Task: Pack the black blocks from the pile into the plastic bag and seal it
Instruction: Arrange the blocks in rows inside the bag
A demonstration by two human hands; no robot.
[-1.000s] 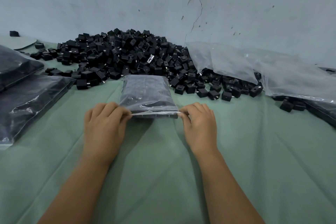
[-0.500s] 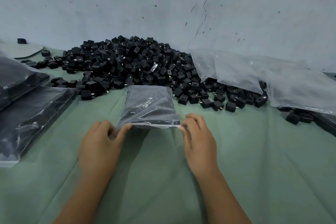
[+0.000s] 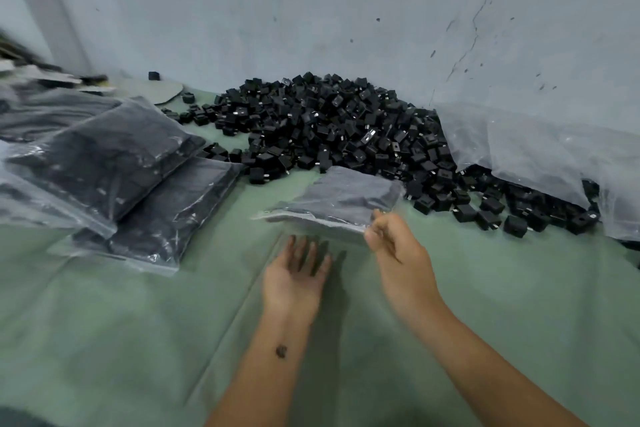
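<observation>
A filled plastic bag (image 3: 346, 199) of black blocks hangs just above the green cloth, tilted. My right hand (image 3: 394, 250) pinches its near right corner. Below the bag's near edge my left hand (image 3: 298, 274) lies palm up with fingers spread and holds nothing. The pile of black blocks (image 3: 329, 128) spreads along the wall behind the bag. The picture is blurred by motion.
Several filled, sealed bags (image 3: 114, 163) are stacked at the left on the green cloth (image 3: 104, 322). Empty clear bags (image 3: 540, 152) lie against the wall at the right, over part of the pile. Loose blocks (image 3: 512, 218) trail to the right.
My left hand has let go of the bag's left corner and turned palm up. My right hand has lifted the bag off the cloth. The view has swung to the left.
</observation>
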